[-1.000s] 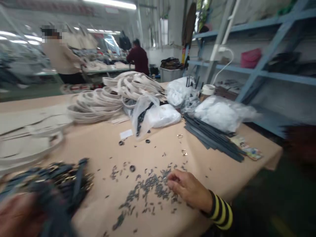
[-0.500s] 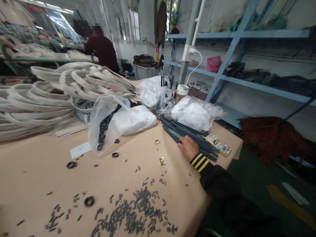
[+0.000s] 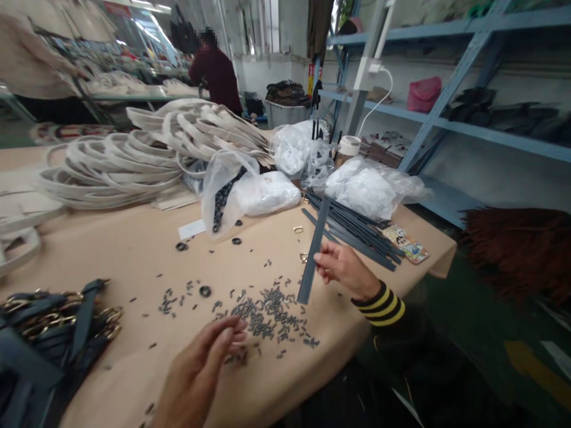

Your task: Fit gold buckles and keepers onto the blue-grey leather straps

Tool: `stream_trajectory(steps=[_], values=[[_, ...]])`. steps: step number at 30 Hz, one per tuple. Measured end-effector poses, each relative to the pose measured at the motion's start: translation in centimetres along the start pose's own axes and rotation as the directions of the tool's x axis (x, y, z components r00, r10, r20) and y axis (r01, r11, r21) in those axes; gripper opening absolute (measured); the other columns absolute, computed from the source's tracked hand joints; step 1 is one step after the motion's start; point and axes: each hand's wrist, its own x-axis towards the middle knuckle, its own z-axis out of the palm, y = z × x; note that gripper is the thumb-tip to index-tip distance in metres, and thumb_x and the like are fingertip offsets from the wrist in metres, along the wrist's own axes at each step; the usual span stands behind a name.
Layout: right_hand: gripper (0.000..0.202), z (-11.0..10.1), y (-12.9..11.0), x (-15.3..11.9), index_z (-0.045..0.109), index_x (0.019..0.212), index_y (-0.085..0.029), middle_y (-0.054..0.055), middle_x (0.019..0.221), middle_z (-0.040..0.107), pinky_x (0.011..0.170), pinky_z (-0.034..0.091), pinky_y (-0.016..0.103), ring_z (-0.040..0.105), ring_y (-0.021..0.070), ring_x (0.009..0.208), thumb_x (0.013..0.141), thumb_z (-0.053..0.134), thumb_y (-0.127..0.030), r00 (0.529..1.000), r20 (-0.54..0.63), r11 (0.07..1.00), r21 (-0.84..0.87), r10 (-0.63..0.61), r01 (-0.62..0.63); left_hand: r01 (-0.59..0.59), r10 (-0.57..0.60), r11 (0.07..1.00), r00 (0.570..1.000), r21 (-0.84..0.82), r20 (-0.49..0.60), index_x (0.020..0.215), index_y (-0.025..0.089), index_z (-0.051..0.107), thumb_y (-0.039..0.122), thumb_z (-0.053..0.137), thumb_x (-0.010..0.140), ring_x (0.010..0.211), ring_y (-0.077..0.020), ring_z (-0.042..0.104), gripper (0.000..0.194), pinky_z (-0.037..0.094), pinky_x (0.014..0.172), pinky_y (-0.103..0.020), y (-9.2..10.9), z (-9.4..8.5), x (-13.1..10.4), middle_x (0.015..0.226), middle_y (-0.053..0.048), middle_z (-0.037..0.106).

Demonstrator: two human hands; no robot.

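Note:
Pinched between the thumb and fingers of my right hand point(image 3: 345, 268) is a long flat dark grey strap point(image 3: 316, 252), raised at a slant above the table. Beyond it lies a bundle of similar dark straps point(image 3: 357, 229). My left hand point(image 3: 203, 365) hovers at the lower middle, fingers extended and slightly blurred, with nothing visible in it. Close to its fingertips spreads a heap of small dark pieces point(image 3: 267, 312). Two gold-coloured metal buckles lie near the strap, the farther buckle point(image 3: 298, 230) and the nearer buckle point(image 3: 304, 258), which the strap partly borders.
Piles of pale looped straps point(image 3: 116, 169) cover the far left. Plastic bags point(image 3: 267, 193) and a lidded cup point(image 3: 348, 145) stand at the back. A cartoon-patterned phone case point(image 3: 408, 244) lies right. Dark straps with gold hardware point(image 3: 57, 333) are heaped left. A person point(image 3: 216, 74) works behind.
My right hand has lifted one strap off the bundle and brought it toward me. My left hand has come into view. The camera has turned left, revealing the heap with gold hardware.

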Motion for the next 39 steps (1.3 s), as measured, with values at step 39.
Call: stream_trajectory(steps=[39], values=[[0.023, 4.6, 4.4, -10.3, 0.049, 0.084, -0.012, 0.002, 0.073, 0.062, 0.039, 0.037, 0.012, 0.049, 0.0029, 0.044, 0.078, 0.054, -0.034, 0.834, 0.517, 0.943, 0.138, 0.191, -0.302, 0.324, -0.259, 0.831, 0.945, -0.451, 0.201, 0.061, 0.015, 0.041, 0.044, 0.052, 0.078, 0.032, -0.0029, 0.035, 0.035, 0.025, 0.032, -0.013, -3.2, 7.9, -4.7, 0.044, 0.006, 0.044]])
